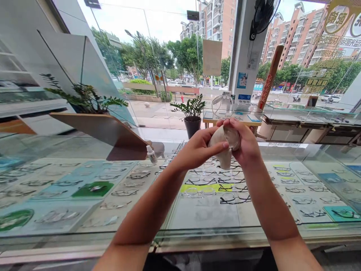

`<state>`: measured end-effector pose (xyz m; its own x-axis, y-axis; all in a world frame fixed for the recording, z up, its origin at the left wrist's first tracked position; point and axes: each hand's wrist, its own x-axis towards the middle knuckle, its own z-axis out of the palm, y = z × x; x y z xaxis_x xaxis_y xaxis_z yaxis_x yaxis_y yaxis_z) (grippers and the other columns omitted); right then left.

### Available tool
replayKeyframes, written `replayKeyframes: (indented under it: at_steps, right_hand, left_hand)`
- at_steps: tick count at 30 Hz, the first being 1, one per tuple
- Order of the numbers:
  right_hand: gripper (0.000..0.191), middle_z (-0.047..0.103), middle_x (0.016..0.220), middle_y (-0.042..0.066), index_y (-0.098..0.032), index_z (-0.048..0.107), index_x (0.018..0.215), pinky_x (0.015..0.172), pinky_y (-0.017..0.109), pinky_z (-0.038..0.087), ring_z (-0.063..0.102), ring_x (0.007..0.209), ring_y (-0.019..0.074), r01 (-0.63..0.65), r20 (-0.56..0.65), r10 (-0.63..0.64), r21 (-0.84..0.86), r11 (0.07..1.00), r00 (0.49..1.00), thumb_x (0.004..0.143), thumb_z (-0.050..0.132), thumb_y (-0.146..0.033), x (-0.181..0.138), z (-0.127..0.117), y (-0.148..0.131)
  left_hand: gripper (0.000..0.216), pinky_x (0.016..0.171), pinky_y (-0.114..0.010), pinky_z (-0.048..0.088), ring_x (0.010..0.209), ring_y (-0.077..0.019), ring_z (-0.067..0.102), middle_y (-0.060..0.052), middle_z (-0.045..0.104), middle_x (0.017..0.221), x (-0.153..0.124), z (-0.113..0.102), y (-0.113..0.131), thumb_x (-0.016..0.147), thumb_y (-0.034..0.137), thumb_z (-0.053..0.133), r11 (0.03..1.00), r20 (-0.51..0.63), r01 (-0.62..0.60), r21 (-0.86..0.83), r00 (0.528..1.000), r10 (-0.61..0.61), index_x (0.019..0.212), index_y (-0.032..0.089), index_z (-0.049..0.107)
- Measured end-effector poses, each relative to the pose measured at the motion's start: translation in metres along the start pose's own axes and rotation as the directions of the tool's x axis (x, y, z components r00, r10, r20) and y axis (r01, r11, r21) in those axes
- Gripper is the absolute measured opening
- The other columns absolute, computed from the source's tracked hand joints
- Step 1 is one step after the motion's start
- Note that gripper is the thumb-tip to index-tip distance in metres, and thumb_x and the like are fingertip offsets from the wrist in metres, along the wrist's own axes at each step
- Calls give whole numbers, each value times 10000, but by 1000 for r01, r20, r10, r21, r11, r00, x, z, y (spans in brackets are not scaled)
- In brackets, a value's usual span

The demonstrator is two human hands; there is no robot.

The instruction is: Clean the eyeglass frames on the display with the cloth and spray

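Observation:
Above the glass counter, my two hands meet close together. My left hand (201, 148) is closed on a pale beige cloth (225, 160), its thumb pressed over the front and a fold hanging down. My right hand (247, 145) is closed around the edge of a clear, rounded lens (232, 138), which lies against the cloth. Whether the lens sits in a frame is hidden by the fingers. Under the hands, several pairs of eyeglasses (199, 192) lie in rows inside the glass display counter (214, 233).
A small white spray bottle (151, 154) stands on the counter left of my hands, beside a tilted brown-edged panel (113, 130). Beyond the counter are a potted plant (192, 118), a table with a round mirror (222, 105) and large windows.

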<state>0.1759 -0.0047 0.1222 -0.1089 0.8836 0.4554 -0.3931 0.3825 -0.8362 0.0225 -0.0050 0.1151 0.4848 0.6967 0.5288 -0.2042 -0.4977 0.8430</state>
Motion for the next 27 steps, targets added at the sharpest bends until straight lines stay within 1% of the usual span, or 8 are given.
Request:
replayKeyframes:
  at_steps: [3,6,8,12,17,21,24,27]
  right_hand:
    - [285,720,970,55,-248,677,815,946,402,573,672,1085,243,82,-26,-83,-28,996,996,896,628,-517,3,11,-11]
    - [282,701,976,60,-252,646,813,979,422,564,671,1094,253,121,-38,-123,-49,991,992,887,636,-524,-2,12,-9]
    - [275,700,992,63,-255,634,805,967,426,563,668,1068,254,125,-42,-128,-60,990,991,863,662,-522,-4,9,-6]
    - [244,698,944,48,-254,641,767,854,383,567,647,934,216,105,-27,-106,-32,994,994,829,710,-480,-4,2,-4]
    - [254,669,870,35,-244,634,743,785,356,545,622,846,192,32,58,-29,-56,998,998,817,718,-472,-2,1,-4]
    - [216,685,916,38,-244,654,757,833,371,550,639,899,199,67,42,-66,-14,998,997,835,707,-439,-2,2,-3]
    - [182,711,920,35,-249,673,759,831,357,565,647,887,188,124,-35,-124,19,992,992,825,731,-408,-2,3,-3]
    - [183,735,929,31,-250,696,771,803,338,580,659,861,179,183,-108,-178,39,982,978,825,746,-418,-1,3,-2]
  left_hand:
    - [351,675,-261,443,739,-146,522,-7,615,817,6,5,12,738,303,911,996,-64,-84,-22,995,82,1012,144,759]
    - [433,695,-264,457,785,-170,554,-16,638,841,4,7,6,755,337,906,995,-72,-90,-40,994,87,1123,162,762]
    - [409,673,-260,443,779,-173,548,-23,633,823,3,6,0,777,396,889,996,-41,-79,-31,996,78,1089,161,768]
    - [383,599,-247,393,685,-137,487,-23,590,761,4,1,-2,805,502,849,999,24,-7,-51,1000,8,867,143,732]
    - [402,513,-242,311,561,-102,413,6,519,641,2,-8,2,787,502,856,991,142,130,-12,982,-127,777,145,671]
    - [447,530,-235,304,585,-98,417,3,512,647,4,-8,-3,786,528,856,992,102,123,-33,988,-119,735,136,647]
    - [468,553,-229,335,612,-101,446,-5,547,692,7,-3,-6,790,560,854,991,65,103,-86,993,-98,797,128,675]
    - [465,598,-229,389,649,-106,479,-13,580,742,8,5,-7,806,564,843,986,14,38,-163,999,-36,847,128,689]
